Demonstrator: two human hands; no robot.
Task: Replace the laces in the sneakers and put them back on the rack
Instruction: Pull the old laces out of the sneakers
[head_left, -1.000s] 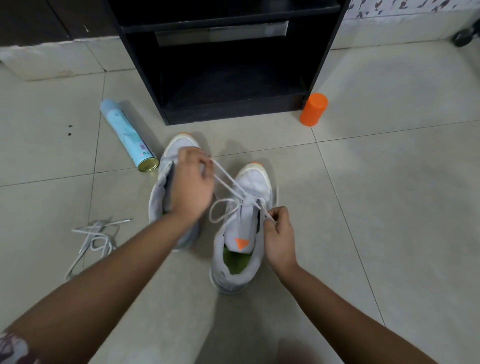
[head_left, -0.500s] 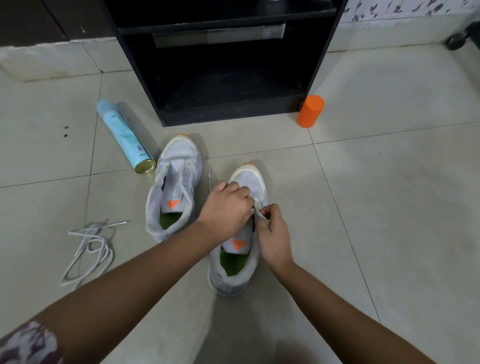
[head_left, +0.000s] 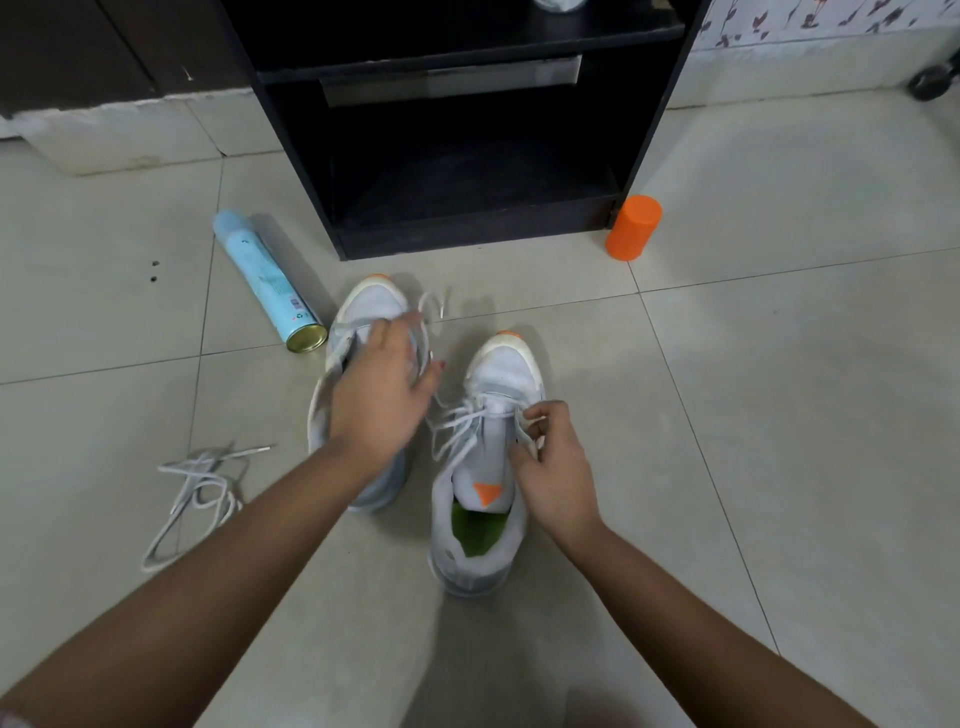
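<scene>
Two white sneakers with orange toe tips stand on the tiled floor. The right sneaker (head_left: 501, 374) has a white lace (head_left: 457, 431) partly threaded through its lower eyelets. My right hand (head_left: 556, 467) pinches that lace beside the tongue. My left hand (head_left: 382, 395) is raised over the left sneaker (head_left: 371, 304) and holds the other lace end, which runs up past its fingers. A loose lace (head_left: 197, 493) lies on the floor at the left. The black rack (head_left: 467, 239) stands just behind the shoes.
A light blue spray can (head_left: 267, 283) lies on its side left of the shoes. An orange cylinder (head_left: 632, 227) stands at the rack's right corner. A dark wheel (head_left: 932, 80) sits at the far right by the wall.
My left hand has pulled away from the right sneaker, up and left over the left sneaker, drawing the lace out. My right hand stays on the lace at the eyelets.
</scene>
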